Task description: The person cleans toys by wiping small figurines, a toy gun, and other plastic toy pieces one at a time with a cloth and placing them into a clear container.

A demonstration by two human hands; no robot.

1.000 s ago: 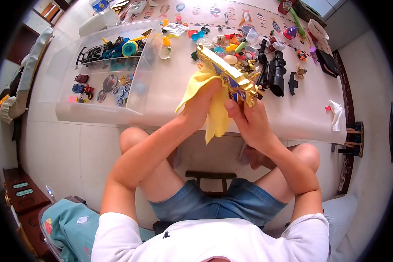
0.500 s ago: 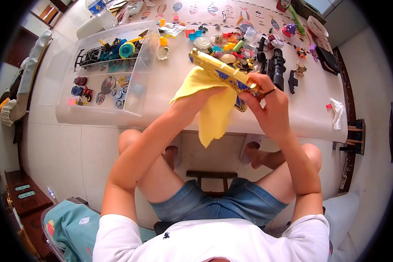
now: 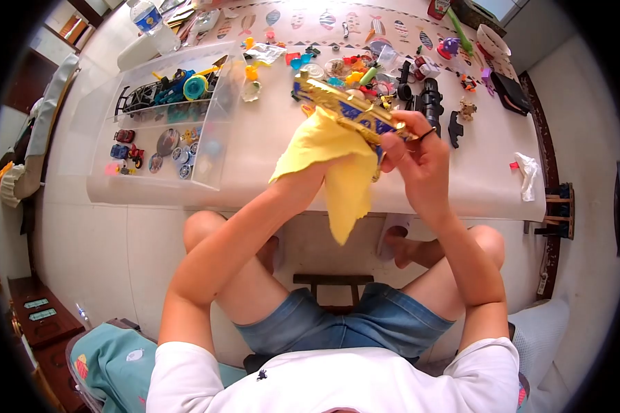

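A gold and blue toy pistol (image 3: 351, 110) is held over the table's near edge, its barrel pointing up and to the left. Fingers and thumb of my right hand (image 3: 420, 155) are closed around its rear end. My left hand (image 3: 315, 180) is closed on a yellow cloth (image 3: 324, 144), pressed against the pistol's underside near the front. The cloth covers most of that hand's fingers, and one corner dangles below the table edge. Part of the pistol's grip is hidden behind the cloth and my right hand.
On the left, a clear plastic box (image 3: 217, 162) holds toy vehicles and round discs. Small colourful toys (image 3: 368, 72) are heaped beyond the pistol. A black toy scope (image 3: 430, 103), a black case (image 3: 510, 93) and a white wrapper (image 3: 528, 175) lie right. A bottle (image 3: 151, 27) stands far left.
The toy pistol has rolled a little, showing more of its blue side. The cloth's hanging corner has swung slightly right and lower. Both hands keep their hold.
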